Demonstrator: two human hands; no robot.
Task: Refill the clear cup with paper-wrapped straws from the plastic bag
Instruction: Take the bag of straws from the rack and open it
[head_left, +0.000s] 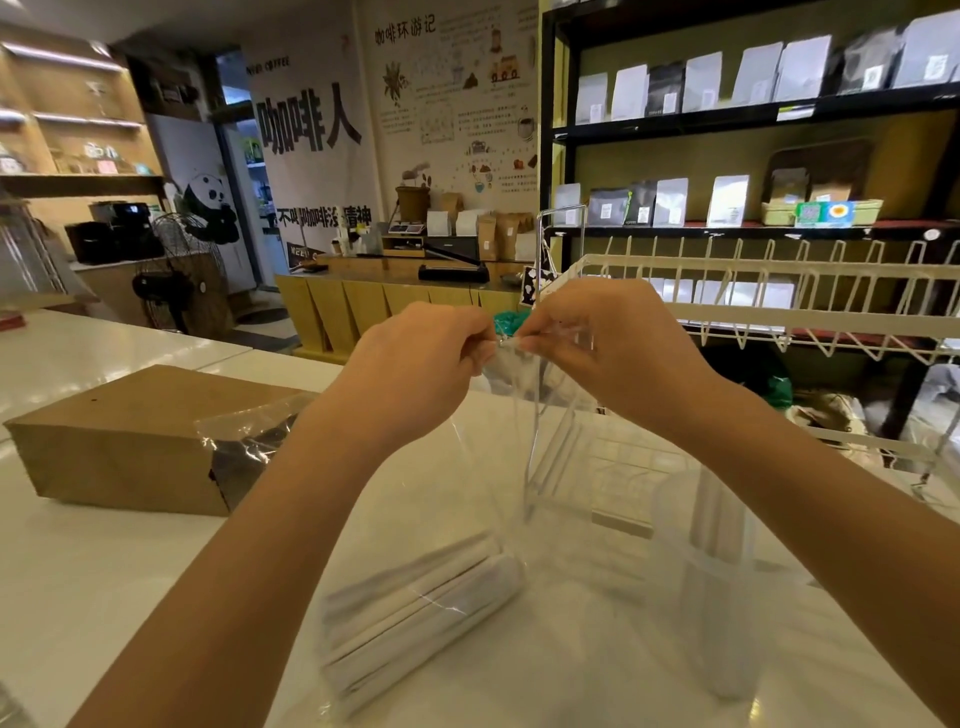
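The white countertop (104, 571) lies bare at near left, open to a reaching hand. Farther left a brown paper bag lying on its side (130, 441) blocks the way, a crinkled clear film (249, 431) over its open end. In the middle both raised hands pinch the top of a clear plastic bag (519, 441) — its film hangs down to a bundle of white paper-wrapped straws (415, 608) on the counter. At right a clear plastic cup (711, 582) stands close beside the bundle, leaving a narrow gap — behind it a white wire dish rack (779, 306) closes that side.
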